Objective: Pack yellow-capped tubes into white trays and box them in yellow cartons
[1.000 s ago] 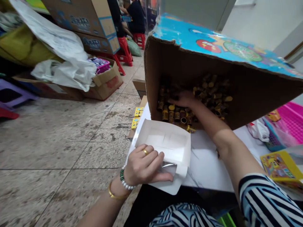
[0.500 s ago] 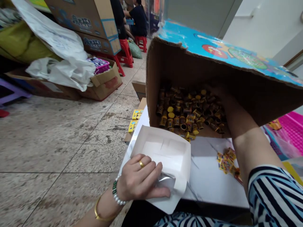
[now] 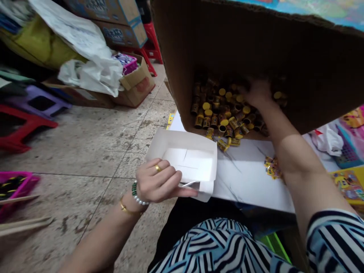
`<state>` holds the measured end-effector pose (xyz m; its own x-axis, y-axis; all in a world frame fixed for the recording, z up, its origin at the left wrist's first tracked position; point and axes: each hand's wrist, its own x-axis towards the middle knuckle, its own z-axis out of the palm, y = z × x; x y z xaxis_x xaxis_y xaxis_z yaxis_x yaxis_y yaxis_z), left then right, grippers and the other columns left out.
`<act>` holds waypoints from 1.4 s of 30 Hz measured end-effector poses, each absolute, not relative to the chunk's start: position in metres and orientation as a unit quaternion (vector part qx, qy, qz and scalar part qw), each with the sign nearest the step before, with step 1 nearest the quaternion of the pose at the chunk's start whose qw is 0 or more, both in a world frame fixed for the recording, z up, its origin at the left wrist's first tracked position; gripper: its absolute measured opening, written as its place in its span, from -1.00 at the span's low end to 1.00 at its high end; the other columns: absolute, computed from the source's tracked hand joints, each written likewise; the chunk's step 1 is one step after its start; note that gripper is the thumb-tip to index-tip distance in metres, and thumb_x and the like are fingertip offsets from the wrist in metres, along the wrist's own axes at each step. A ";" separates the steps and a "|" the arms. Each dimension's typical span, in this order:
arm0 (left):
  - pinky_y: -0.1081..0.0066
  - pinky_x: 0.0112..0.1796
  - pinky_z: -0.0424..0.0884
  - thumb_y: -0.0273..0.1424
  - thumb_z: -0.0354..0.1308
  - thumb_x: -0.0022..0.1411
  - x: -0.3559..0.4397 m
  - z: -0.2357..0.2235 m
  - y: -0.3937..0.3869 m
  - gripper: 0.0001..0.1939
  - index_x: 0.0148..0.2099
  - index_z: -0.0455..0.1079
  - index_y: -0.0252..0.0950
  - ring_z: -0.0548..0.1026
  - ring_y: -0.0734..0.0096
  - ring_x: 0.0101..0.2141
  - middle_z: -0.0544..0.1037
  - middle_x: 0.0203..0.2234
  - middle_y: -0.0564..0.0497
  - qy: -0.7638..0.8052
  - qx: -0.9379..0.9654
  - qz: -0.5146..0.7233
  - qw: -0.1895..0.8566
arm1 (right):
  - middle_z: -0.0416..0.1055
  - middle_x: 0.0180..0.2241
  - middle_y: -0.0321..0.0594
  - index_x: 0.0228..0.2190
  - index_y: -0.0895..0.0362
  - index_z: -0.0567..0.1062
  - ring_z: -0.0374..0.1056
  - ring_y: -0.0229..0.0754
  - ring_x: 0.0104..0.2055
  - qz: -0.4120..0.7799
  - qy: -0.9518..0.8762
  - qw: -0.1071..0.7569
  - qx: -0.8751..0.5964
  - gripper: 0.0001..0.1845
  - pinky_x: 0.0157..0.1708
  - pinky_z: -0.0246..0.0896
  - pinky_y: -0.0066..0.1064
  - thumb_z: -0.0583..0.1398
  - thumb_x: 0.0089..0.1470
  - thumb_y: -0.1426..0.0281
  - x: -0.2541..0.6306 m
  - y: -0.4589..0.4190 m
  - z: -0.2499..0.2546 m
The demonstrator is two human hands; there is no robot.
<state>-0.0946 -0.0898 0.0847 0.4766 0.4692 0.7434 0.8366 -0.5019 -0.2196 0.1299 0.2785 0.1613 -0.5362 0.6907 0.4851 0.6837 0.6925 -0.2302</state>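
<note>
My left hand [image 3: 159, 180] is closed on the near edge of a white paper box [image 3: 209, 159], its thumb stretched along the near side. The box is open at the top, with slits in its bare floor. A big cardboard carton [image 3: 176, 76] lies on its side, mouth facing me. Inside it is a heap of small yellow-and-brown cylinders [image 3: 214, 120], a few spilling onto the table. My right hand [image 3: 259, 93] reaches deep into the carton, among the cylinders; its fingers are dark and blurred.
Small printed yellow packets [image 3: 272, 167] lie on the white marbled table [image 3: 250, 185]. At the right are a yellow printed box [image 3: 348, 184] and a white plastic bag [image 3: 327, 139]. Stools [image 3: 25, 129], cartons [image 3: 136, 89] and a pink basket [image 3: 17, 185] stand on the floor at the left.
The view has tipped down, so the carton looks higher and nearer. My right hand has moved left over the cylinders. My left hand still holds the white box, now nearer the table's left edge.
</note>
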 end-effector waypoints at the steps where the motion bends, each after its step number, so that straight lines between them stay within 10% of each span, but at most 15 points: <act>1: 0.38 -0.50 0.18 0.14 0.38 0.01 -0.096 0.091 -0.094 -0.44 -0.39 0.37 -0.26 0.30 0.48 -0.55 0.33 -0.65 0.12 -0.414 -0.809 -0.307 0.282 | 0.49 0.13 0.08 0.11 0.21 0.56 0.32 0.23 0.26 0.029 -0.875 0.311 -0.369 -0.46 0.29 0.12 0.16 0.25 0.23 0.13 0.131 0.245 0.170; 3: 0.38 -0.48 0.23 0.14 0.35 0.05 -0.093 0.103 -0.102 -0.44 -0.30 0.41 -0.28 0.33 0.47 -0.52 0.37 -0.61 0.11 -0.447 -0.807 -0.288 0.256 | 0.59 -0.02 -0.19 0.02 0.08 0.61 0.49 0.02 0.09 0.078 -0.896 0.315 -0.302 -0.53 0.20 0.32 -0.02 0.19 0.27 0.06 0.135 0.170 0.183; 7: 0.37 -0.47 0.24 0.05 0.31 0.16 -0.076 0.118 -0.110 -0.53 -0.35 0.38 -0.27 0.34 0.46 -0.51 0.38 -0.59 0.10 -0.483 -0.806 -0.251 0.230 | 0.59 -0.04 -0.11 0.05 0.08 0.56 0.47 0.05 0.11 0.181 -0.954 0.236 -0.041 -0.35 0.39 0.07 0.11 0.25 0.13 -0.12 0.143 0.032 0.174; 11: 0.38 -0.48 0.25 -0.12 0.37 0.17 -0.072 0.114 -0.113 -0.65 -0.33 0.39 -0.28 0.32 0.48 -0.53 0.38 -0.61 0.12 -0.444 -0.819 -0.229 0.282 | 0.52 -0.51 -0.22 -0.29 0.02 0.60 0.48 -0.08 -0.37 0.110 -0.976 0.187 -0.025 -0.80 0.34 0.23 0.05 0.24 0.25 0.19 0.143 -0.013 0.139; 13: 0.40 -0.49 0.24 -0.18 0.41 0.14 -0.083 0.109 -0.117 -0.66 -0.35 0.38 -0.28 0.31 0.50 -0.55 0.35 -0.64 0.14 -0.431 -0.822 -0.232 0.291 | 0.43 -0.59 -0.27 -0.42 -0.01 0.56 0.41 -0.12 -0.46 0.076 -0.980 0.182 0.008 -0.70 0.39 0.19 -0.02 0.12 0.32 0.39 0.143 -0.008 0.133; 22: 0.16 -0.12 0.47 -0.05 0.37 0.16 -0.069 0.118 -0.141 -0.51 -0.07 0.51 -0.34 0.58 0.14 -0.18 0.67 -0.28 -0.11 -0.524 -0.747 -0.259 0.317 | 0.46 -0.52 -0.26 -0.41 -0.02 0.58 0.47 -0.11 -0.31 0.035 -0.975 0.214 0.052 -0.61 0.49 0.03 -0.08 0.06 0.29 0.56 0.145 -0.010 0.142; 29: 0.31 -0.44 0.18 -0.32 0.21 0.28 -0.047 0.104 -0.138 -0.68 -0.49 0.24 -0.26 0.28 0.41 -0.53 0.36 -0.65 0.06 -0.541 -0.713 -0.381 0.233 | 0.58 -0.24 -0.14 -0.17 0.09 0.57 0.49 -0.01 -0.09 0.076 -0.948 0.299 -0.082 -0.76 0.04 0.42 -0.03 0.24 0.26 0.20 0.161 0.023 0.169; 35: 0.31 -0.51 0.13 -0.28 0.30 0.19 -0.074 0.131 -0.137 -0.58 -0.58 0.18 -0.24 0.21 0.44 -0.59 0.25 -0.71 0.10 -0.432 -0.813 -0.355 0.162 | 0.51 -0.07 0.15 -0.08 0.21 0.51 0.48 0.06 -0.24 -0.076 -0.936 -0.043 -0.340 -0.55 -0.40 0.24 -0.28 0.24 0.19 0.10 0.157 0.076 0.138; 42: 0.29 -0.52 0.11 -0.22 0.28 0.23 -0.087 0.160 -0.115 -0.54 -0.60 0.19 -0.23 0.22 0.45 -0.61 0.21 -0.72 0.11 -0.331 -0.890 -0.295 0.103 | 0.50 -0.09 0.21 -0.08 0.27 0.50 0.42 0.26 -0.05 -0.075 -0.956 -0.032 -0.283 -0.66 -0.27 0.24 -0.17 0.13 0.20 0.31 0.148 0.073 0.116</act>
